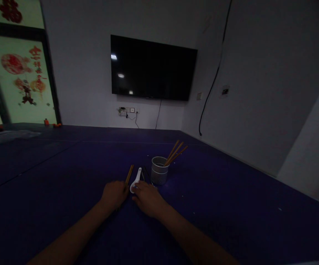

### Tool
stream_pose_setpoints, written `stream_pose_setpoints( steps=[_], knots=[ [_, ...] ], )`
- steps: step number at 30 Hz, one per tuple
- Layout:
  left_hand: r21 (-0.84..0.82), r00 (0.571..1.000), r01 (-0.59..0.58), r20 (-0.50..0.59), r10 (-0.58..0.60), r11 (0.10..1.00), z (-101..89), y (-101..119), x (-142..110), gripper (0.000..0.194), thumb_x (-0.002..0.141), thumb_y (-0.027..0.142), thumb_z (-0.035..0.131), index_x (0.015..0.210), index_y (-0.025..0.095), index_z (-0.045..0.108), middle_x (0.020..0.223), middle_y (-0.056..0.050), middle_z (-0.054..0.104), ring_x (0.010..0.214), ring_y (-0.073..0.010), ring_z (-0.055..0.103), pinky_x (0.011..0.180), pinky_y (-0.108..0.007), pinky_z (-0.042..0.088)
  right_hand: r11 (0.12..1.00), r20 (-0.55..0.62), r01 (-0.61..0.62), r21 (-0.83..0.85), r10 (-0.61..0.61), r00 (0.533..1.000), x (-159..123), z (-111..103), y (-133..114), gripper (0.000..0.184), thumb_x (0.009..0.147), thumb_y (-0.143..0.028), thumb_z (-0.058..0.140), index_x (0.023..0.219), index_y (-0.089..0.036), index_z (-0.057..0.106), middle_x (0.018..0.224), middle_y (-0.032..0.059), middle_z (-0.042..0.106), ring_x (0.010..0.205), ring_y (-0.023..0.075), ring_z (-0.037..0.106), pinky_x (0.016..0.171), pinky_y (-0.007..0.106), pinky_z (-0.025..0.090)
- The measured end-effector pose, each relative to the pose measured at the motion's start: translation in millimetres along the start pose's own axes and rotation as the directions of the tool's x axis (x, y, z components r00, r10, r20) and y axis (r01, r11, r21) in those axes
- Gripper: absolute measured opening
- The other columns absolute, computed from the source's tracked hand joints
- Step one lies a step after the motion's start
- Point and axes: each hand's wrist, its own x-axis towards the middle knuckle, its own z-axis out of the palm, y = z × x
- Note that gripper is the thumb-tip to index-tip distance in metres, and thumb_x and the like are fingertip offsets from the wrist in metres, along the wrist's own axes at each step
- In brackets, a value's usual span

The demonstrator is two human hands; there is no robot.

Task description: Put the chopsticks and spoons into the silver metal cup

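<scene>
My left hand (114,194) is closed around a pair of wooden chopsticks (130,172), whose tips point away from me beyond the fingers. Just to its right lies a white soup spoon (137,176), handle pointing away. The curled fingers of my right hand (149,198) rest on the spoon's bowl and partly cover it. Between the spoon and a grey metal cup (159,176), thin dark utensils (147,174) run under my right hand; their kind is hard to make out. Several wooden chopsticks (176,152) lean to the right in the cup.
Everything sits on a wide dark purple surface (65,176) reaching to the walls. A television (152,68) hangs on the far wall above sockets and cables. Clear plastic sheeting (7,137) and small orange items (46,122) lie at the far left, near a decorated glass door (27,81).
</scene>
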Motion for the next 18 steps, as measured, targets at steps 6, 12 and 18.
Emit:
stream_pose_setpoints(
  steps=[6, 12, 18],
  knots=[
    [-0.005, 1.000, 0.010, -0.012, -0.010, 1.000, 2.0, 0.5, 0.9, 0.042, 0.086, 0.032, 0.027, 0.092, 0.013, 0.064, 0.087, -0.015, 0.068, 0.083, -0.0245, 0.064, 0.073, -0.035, 0.046, 1.000, 0.004, 0.002, 0.001, -0.002, 1.000, 0.1, -1.4, -1.2, 0.026, 0.085, -0.024, 0.047, 0.109, -0.018, 0.054, 0.118, 0.0099, 0.055, 0.116, 0.0235, 0.044, 0.093, 0.037, 0.037],
    [-0.003, 1.000, 0.004, -0.004, -0.004, 1.000, -0.3, 0.8, 0.5, 0.040, 0.086, 0.031, 0.028, 0.090, 0.014, 0.064, 0.087, -0.014, 0.068, 0.081, -0.0239, 0.064, 0.072, -0.034, 0.046, 1.000, -0.004, -0.007, -0.005, 0.007, 1.000, 0.3, -1.3, -1.7, 0.026, 0.085, -0.024, 0.047, 0.109, -0.018, 0.054, 0.118, 0.0098, 0.055, 0.114, 0.0235, 0.045, 0.092, 0.038, 0.038],
    [-0.007, 1.000, 0.007, -0.004, -0.007, 1.000, -1.7, 1.0, -0.3, 0.041, 0.086, 0.032, 0.027, 0.091, 0.014, 0.064, 0.087, -0.014, 0.068, 0.082, -0.0243, 0.064, 0.072, -0.035, 0.046, 1.000, 0.001, 0.004, -0.002, -0.004, 1.000, 0.9, 1.1, 0.1, 0.026, 0.084, -0.024, 0.047, 0.109, -0.018, 0.054, 0.118, 0.0099, 0.055, 0.115, 0.0241, 0.044, 0.092, 0.038, 0.038]
  ],
)
